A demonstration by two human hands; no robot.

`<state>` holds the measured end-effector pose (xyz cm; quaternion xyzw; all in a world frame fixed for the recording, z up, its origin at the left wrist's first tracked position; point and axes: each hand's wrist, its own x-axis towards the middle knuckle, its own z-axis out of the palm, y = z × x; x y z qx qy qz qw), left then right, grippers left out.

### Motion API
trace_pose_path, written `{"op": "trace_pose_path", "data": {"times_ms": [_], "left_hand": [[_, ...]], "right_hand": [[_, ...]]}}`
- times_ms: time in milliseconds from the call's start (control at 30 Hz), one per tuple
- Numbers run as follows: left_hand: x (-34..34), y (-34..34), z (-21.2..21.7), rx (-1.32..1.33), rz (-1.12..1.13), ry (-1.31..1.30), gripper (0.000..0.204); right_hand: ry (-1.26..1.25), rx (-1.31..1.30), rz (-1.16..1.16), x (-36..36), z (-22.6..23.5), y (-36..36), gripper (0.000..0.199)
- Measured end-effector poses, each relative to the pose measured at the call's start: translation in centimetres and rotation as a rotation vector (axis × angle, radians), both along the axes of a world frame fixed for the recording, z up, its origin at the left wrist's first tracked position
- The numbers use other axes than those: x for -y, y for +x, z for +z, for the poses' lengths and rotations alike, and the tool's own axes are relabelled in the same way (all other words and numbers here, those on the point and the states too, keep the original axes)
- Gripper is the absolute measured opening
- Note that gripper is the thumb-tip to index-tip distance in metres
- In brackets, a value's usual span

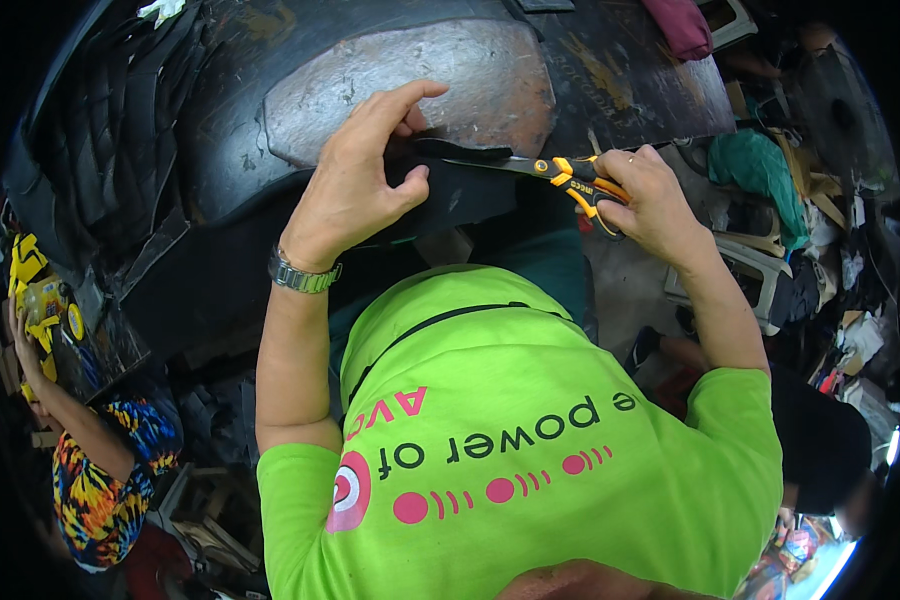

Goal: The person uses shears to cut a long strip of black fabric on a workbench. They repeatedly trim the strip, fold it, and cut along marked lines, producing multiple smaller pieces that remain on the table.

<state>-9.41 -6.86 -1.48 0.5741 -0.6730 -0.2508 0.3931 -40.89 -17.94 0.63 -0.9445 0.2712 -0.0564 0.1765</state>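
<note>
My right hand (655, 205) grips a pair of scissors (562, 172) with yellow and black handles. The blades point left and meet the edge of a thin black sheet piece (465, 150) at the near side of the bench. Close to the left end of that piece is my left hand (365, 175), thumb and forefinger curved and well apart. Its other fingertips are partly hidden and seem to touch the black piece. Behind both hands lies a worn, grey-brown flat slab (420, 75) with rounded edges.
The dark, scuffed bench top (610, 90) surrounds the slab. Layered black sheets (100, 130) are heaped at the left. Another person's hand (28, 345) is beside yellow pieces, far left. A maroon cloth (680, 25), a green bag (760, 165) and a fan (835, 110) are right.
</note>
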Motion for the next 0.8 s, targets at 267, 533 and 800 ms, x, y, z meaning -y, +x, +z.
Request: {"op": "trace_pose_path", "data": {"times_ms": [267,533,800], "left_hand": [[0.1,-0.3,0.0,-0.016,0.012,-0.009,0.077],[0.0,0.0,-0.4,0.007,0.017,-0.031,0.072],[0.0,-0.7,-1.3,-0.120,0.104,-0.009,0.054]], "right_hand": [[-0.023,0.031,-0.053,-0.8,-0.3,0.6,0.032],[-0.003,0.028,-0.043,-0.6,-0.3,0.6,0.030],[0.020,0.028,-0.061,-1.1,-0.2,0.6,0.032]]}}
